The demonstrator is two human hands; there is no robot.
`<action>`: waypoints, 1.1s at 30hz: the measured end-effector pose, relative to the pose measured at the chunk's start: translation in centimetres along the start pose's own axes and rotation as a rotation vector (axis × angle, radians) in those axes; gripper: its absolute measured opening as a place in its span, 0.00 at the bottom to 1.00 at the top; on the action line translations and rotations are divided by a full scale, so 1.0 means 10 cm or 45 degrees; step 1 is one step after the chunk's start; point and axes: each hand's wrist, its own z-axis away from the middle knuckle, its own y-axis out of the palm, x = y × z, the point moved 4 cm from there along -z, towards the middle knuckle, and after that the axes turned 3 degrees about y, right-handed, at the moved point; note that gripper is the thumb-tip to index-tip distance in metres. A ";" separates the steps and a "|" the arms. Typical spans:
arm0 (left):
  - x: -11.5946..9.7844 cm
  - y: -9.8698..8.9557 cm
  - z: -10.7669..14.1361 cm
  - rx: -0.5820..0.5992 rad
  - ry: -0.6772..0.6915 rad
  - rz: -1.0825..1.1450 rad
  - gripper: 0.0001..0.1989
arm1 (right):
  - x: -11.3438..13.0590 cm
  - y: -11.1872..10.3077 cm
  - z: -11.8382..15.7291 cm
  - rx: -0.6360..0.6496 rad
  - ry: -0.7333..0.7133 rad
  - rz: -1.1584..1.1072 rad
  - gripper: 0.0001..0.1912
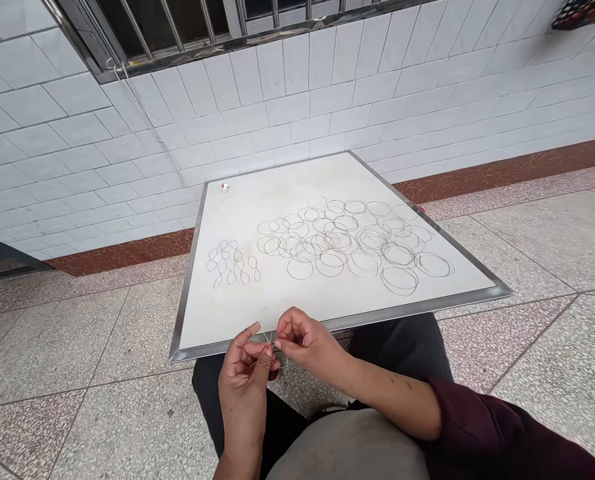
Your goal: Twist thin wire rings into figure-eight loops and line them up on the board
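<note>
Just past the near edge of the white table, my left hand (250, 373) pinches a thin wire loop (267, 319) between thumb and fingers. Close beside it on the right, my right hand (304, 340) is closed, its thumb and forefinger together at the crossing of the wire. A small red spot shows at the left thumb tip; I cannot make out what it is. Part of the loop rises above the fingers, and thin strands hang below them. On the left of the table lie several twisted figure-eight wires (232, 261). Many round wire rings (331, 262) spread across the middle and right.
The white table (237, 213) has a metal rim (187, 280) and stands near a tiled wall (287, 87). A small white and red object (225, 188) sits at its far left corner. My legs (402, 347) are under the near edge. A barred window (187, 27) is above.
</note>
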 end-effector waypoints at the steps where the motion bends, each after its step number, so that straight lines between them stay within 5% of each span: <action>1: 0.00 0.00 0.00 0.012 0.017 -0.039 0.21 | 0.01 0.00 0.01 -0.002 0.001 0.008 0.06; 12: -0.03 0.04 0.02 0.029 0.104 -0.154 0.23 | 0.07 0.01 0.05 -0.112 -0.054 0.154 0.07; 25: -0.04 0.03 0.10 -0.060 0.726 -0.828 0.18 | 0.21 0.01 0.11 -0.188 -0.112 0.436 0.09; 29: -0.03 0.00 0.08 -0.024 0.669 -0.733 0.19 | 0.25 0.02 0.11 -0.122 -0.118 0.361 0.07; 33: -0.06 0.02 0.08 0.008 0.417 -0.414 0.21 | 0.27 0.02 0.11 -0.095 -0.123 0.233 0.05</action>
